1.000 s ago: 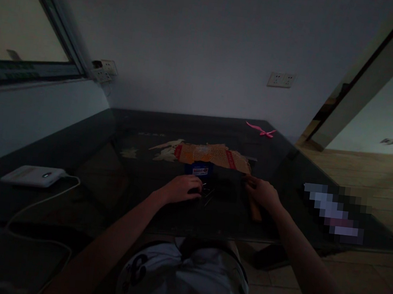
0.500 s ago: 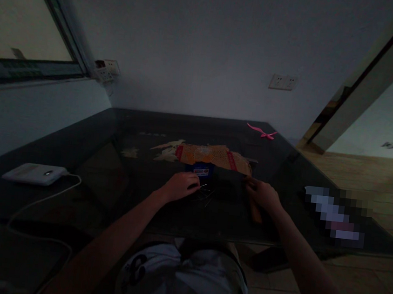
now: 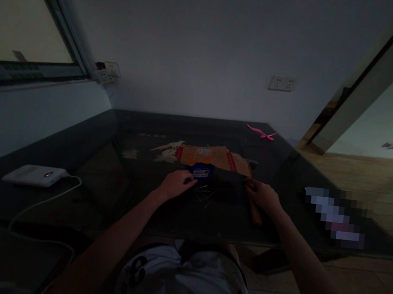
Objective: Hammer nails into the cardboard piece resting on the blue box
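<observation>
A small dark blue box (image 3: 202, 171) with a pale label lies on the dark table in front of a torn strip of cardboard (image 3: 213, 156). My left hand (image 3: 175, 183) is at the box's lower left corner, fingers bent and a gap showing between thumb and forefinger; contact with the box is unclear. Several thin metal pins or wires (image 3: 205, 197) are scattered just right of that hand. My right hand (image 3: 264, 197) has its fingers curled over a brown wooden handle (image 3: 255, 214), whose near end sticks out below the palm. The handle's far end is hidden in the dimness.
A white power bank-like device (image 3: 35, 175) with a white cable (image 3: 42, 197) lies at the left. A pink ribbon (image 3: 265, 135) rests near the back right corner. At the right edge is a blurred-out flat item (image 3: 333, 215). The room is dim.
My left hand has shifted slightly left, uncovering more of the blue box and the pins. My right hand stays at the wooden handle. The view has tilted very slightly.
</observation>
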The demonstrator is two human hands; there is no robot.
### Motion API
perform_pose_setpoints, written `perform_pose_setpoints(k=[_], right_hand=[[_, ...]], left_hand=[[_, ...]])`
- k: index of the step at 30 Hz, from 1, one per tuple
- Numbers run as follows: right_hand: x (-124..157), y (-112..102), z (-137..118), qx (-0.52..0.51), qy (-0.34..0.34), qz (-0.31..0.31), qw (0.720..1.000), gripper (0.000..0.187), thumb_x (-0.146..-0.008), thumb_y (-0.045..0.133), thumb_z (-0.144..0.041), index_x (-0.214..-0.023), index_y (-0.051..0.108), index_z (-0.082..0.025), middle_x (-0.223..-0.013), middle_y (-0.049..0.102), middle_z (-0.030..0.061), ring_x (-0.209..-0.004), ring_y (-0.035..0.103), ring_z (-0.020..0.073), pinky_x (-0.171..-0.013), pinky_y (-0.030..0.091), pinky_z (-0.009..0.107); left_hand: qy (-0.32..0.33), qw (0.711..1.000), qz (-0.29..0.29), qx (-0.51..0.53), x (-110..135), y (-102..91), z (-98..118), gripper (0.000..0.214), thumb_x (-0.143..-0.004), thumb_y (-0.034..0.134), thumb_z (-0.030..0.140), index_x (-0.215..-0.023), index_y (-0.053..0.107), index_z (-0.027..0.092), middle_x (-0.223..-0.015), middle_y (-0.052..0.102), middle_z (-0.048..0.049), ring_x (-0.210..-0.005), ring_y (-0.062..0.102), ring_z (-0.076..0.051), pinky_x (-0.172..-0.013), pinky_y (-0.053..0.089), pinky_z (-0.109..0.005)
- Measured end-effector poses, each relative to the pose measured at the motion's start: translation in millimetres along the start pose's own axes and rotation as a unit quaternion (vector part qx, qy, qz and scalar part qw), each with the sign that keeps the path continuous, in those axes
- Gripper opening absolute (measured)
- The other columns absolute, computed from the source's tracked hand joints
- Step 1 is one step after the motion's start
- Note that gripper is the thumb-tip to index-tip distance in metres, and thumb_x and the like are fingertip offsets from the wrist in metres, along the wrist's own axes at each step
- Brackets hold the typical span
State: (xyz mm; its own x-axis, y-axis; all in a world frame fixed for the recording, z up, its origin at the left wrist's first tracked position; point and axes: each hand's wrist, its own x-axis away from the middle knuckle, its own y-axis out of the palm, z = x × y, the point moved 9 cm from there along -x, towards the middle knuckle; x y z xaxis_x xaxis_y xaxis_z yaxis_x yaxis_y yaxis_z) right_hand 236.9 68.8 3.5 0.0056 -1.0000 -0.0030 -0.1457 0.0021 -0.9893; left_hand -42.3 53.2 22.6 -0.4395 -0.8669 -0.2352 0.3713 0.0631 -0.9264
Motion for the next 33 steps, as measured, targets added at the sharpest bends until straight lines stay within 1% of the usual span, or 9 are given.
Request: perform_pose_setpoints(k=[4,6,8,10,12,17,24,28,33], right_hand=[[0.2,0.0,0.1,0.002,0.001,-0.001,1.000,0.041,-0.083,0.040,-0.042,-0.120,0.056,-0.033,-0.096,0.069,0.0068,-0.084,0.065,0.0263,-0.063,0.044,0.031],[0.2,-0.1,-0.1,0.000,-0.001,0.000,1.000,0.041,-0.083,0.039,-0.042,-0.119,0.056,-0.033,-0.097,0.069,0.0067,-0.084,0.065,0.0262,-0.063,0.044,0.031],[0.2,0.3,0.3,-0.002,0.001,-0.001,1.000,0.041,-0.083,0.039,-0.042,-0.119,0.056,-0.032,-0.097,0.069,0.0066,-0.084,0.065,0.0258,-0.063,0.044,0.031],[0.3,0.6,0.6,-0.002,0.003,-0.002,1.000,0.042,-0.083,0.039,-0.043,-0.120,0.056,-0.032,-0.096,0.069,0.0065,-0.084,0.065,0.0255,-0.063,0.044,0.030],[0.3,0.4,0.2,-0.001,0.002,0.000,1.000,0.043,-0.083,0.039,-0.043,-0.121,0.055,-0.032,-0.096,0.069,0.0068,-0.084,0.065,0.0256,-0.063,0.044,0.030],[-0.7,1.2,-0.1,-0.001,0.000,-0.005,1.000,0.042,-0.083,0.040,-0.042,-0.120,0.056,-0.031,-0.097,0.069,0.0066,-0.082,0.065,0.0246,-0.062,0.044,0.030],[-0.7,0.8,0.4,-0.004,-0.002,-0.001,1.000,0.041,-0.083,0.039,-0.043,-0.119,0.056,-0.033,-0.097,0.069,0.0059,-0.084,0.064,0.0259,-0.063,0.044,0.031],[-0.2,0.4,-1.0,-0.012,-0.006,-0.001,1.000,0.040,-0.083,0.040,-0.042,-0.118,0.057,-0.032,-0.101,0.068,0.0054,-0.086,0.064,0.0248,-0.065,0.044,0.030],[0.0,0.9,-0.3,-0.007,0.001,-0.008,1.000,0.040,-0.083,0.040,-0.042,-0.118,0.057,-0.031,-0.100,0.068,0.0065,-0.086,0.064,0.0261,-0.064,0.044,0.031]], left_hand=[[-0.130,0.992,-0.010,0.002,2.7,-0.1,-42.0,0.049,-0.082,0.035,0.059,-0.072,0.061,0.019,-0.070,0.061,-0.0037,-0.064,0.058,-0.016,-0.058,0.043,-0.026],[-0.163,0.986,0.036,0.006,4.0,-6.3,-55.4,0.048,-0.079,0.040,0.061,-0.083,0.060,0.017,-0.078,0.063,-0.0064,-0.071,0.060,-0.019,-0.062,0.045,-0.028],[-0.162,0.982,0.094,0.023,3.5,-11.6,-60.6,0.052,-0.076,0.048,0.059,-0.103,0.055,0.016,-0.096,0.063,-0.0108,-0.085,0.061,-0.022,-0.071,0.047,-0.032],[-0.137,0.982,0.122,0.050,0.1,-9.5,-60.2,0.060,-0.073,0.055,0.057,-0.116,0.047,0.015,-0.113,0.058,-0.0143,-0.100,0.057,-0.025,-0.082,0.046,-0.036],[-0.113,0.984,0.112,0.085,-5.6,-0.4,-58.8,0.063,-0.072,0.058,0.053,-0.119,0.044,0.015,-0.120,0.054,-0.0149,-0.108,0.053,-0.026,-0.090,0.043,-0.038],[-0.121,0.977,0.094,0.147,-14.5,15.2,-65.3,0.060,-0.072,0.061,0.048,-0.120,0.044,0.015,-0.118,0.057,-0.0139,-0.108,0.054,-0.026,-0.092,0.044,-0.039],[-0.117,0.971,0.118,0.173,-13.5,11.1,-63.6,0.062,-0.068,0.067,0.044,-0.117,0.045,0.015,-0.118,0.056,-0.0143,-0.110,0.054,-0.025,-0.094,0.042,-0.040],[-0.120,0.973,0.124,0.154,-9.9,10.6,-59.5,0.070,-0.065,0.067,0.048,-0.121,0.043,0.012,-0.123,0.052,-0.0166,-0.113,0.051,-0.025,-0.097,0.040,-0.039],[-0.111,0.983,0.124,0.080,-3.7,4.6,-52.8,0.072,-0.065,0.065,0.051,-0.122,0.042,0.013,-0.124,0.050,-0.0168,-0.114,0.048,-0.027,-0.097,0.037,-0.041]])
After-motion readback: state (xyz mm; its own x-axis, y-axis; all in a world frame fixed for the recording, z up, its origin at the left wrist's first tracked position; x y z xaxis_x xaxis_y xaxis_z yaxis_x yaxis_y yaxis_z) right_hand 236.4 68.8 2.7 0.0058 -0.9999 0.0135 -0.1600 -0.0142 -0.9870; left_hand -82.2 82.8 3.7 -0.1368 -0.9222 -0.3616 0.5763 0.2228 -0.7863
